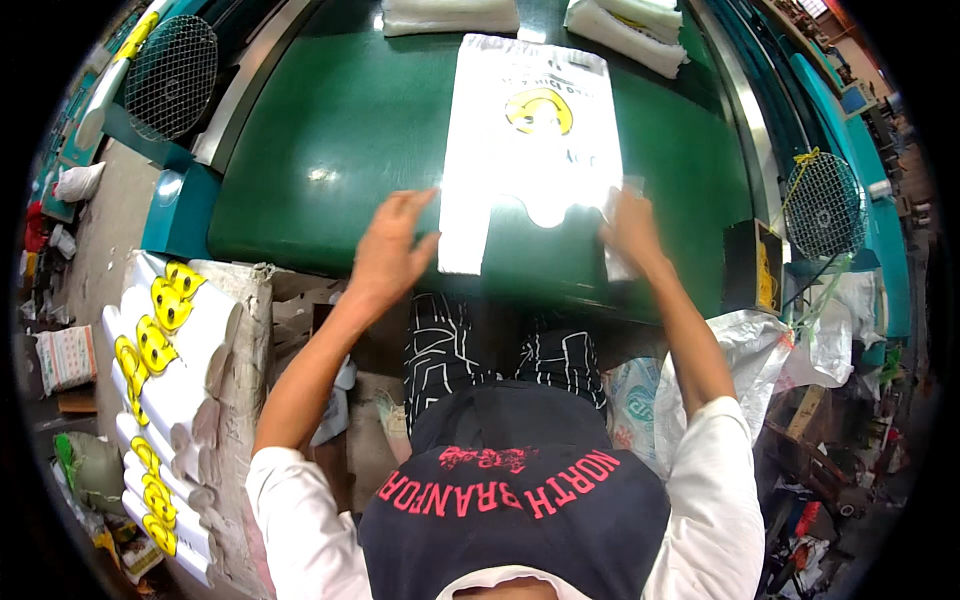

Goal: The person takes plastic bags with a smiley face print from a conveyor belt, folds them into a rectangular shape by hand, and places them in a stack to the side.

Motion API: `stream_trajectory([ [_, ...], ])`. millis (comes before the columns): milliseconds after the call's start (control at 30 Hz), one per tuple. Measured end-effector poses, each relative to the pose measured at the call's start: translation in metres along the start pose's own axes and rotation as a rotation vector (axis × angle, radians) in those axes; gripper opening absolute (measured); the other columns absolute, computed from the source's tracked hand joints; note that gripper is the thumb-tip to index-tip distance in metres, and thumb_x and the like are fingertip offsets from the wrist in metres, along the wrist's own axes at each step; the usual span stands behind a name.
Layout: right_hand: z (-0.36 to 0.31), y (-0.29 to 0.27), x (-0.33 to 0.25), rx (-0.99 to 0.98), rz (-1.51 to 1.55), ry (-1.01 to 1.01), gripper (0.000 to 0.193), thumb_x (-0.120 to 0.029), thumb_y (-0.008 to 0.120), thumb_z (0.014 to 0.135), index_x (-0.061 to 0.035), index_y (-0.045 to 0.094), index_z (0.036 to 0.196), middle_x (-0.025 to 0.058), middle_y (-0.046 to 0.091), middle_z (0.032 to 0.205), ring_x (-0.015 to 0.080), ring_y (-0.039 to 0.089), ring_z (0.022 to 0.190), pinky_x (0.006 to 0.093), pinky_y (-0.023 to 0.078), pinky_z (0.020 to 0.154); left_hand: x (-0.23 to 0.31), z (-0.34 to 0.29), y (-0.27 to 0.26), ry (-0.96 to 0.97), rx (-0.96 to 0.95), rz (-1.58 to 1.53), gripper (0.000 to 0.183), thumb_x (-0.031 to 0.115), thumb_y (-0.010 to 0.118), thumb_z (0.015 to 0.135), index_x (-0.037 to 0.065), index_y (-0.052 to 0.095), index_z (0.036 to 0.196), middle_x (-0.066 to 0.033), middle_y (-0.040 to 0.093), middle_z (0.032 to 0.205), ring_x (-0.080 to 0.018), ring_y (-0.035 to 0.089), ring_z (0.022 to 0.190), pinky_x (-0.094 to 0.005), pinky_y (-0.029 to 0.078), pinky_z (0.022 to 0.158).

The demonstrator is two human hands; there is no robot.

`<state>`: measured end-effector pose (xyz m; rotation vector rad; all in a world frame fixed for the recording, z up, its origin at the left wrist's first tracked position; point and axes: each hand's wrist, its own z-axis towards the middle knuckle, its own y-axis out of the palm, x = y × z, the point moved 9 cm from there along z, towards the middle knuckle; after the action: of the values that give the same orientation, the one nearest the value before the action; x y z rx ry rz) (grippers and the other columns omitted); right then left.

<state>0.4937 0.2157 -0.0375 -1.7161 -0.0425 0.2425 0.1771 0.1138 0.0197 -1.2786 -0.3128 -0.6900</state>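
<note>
A stack of white plastic vest-style carrier bags [530,170] with a yellow smiling-face print lies flat on the green belt in front of me, its two handle strips toward my body. My left hand [390,250] is beside the left strip, fingers spread and thumb apart, with nothing in it. At the right strip is my right hand [632,232], overlapping the plastic at its edge. Motion blurs its fingers, so whether they pinch the plastic is unclear.
More white bag bundles [450,14] [630,32] lie at the belt's far end. Rolled or folded printed bags [165,400] are piled at my left. Mesh fan guards [172,78] [824,206] flank the green belt [320,130]. A white sack [720,370] hangs at the right.
</note>
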Motion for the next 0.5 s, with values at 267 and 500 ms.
stream_trajectory([
  [267,-0.033,-0.051,0.008,0.384,-0.025,-0.142,0.057,-0.027,0.074,0.070,-0.0042,0.057,0.119,0.0212,0.045,0.135,0.0385,0.046,0.120,0.0431,0.044,0.096,0.001,-0.019,0.088,0.136,-0.430,0.643,0.115,0.030,0.086,0.054,0.023,0.020,0.147,-0.0168,0.013,0.153,-0.0370,0.017,0.139,-0.0604,0.022,0.107],
  [500,-0.086,-0.029,0.012,-0.424,0.257,-0.217,0.054,-0.034,0.078,0.066,-0.0011,0.061,0.106,0.0208,0.059,0.117,0.0326,0.053,0.112,0.0376,0.045,0.092,0.000,-0.022,0.077,0.204,-0.265,0.452,0.082,0.013,0.069,0.071,0.023,0.032,0.144,-0.0163,0.020,0.151,-0.0347,0.025,0.137,-0.0549,0.023,0.108],
])
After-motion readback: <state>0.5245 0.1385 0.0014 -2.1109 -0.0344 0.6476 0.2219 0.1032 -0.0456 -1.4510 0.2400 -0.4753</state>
